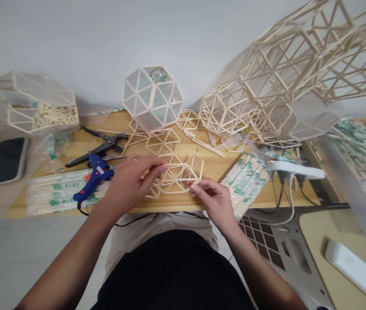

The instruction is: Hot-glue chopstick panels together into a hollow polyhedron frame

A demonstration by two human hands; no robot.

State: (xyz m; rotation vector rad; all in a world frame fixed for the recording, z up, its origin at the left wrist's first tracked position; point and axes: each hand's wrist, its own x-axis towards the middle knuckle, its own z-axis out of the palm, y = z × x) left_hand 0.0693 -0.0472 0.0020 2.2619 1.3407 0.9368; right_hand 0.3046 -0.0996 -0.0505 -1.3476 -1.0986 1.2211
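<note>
Here the person holds a stick frame (183, 174) of pale thin sticks glued into triangles, lying near the front edge of the wooden table (211, 165). The left hand (127, 183) rests on its left part with fingers curled around the sticks; the right hand (213, 200) pinches its lower right corner with narrow fingertips. A blue glue gun (94, 176) lies just left, black pliers (97, 148) behind it. Behind, a white wall (105, 43).
</note>
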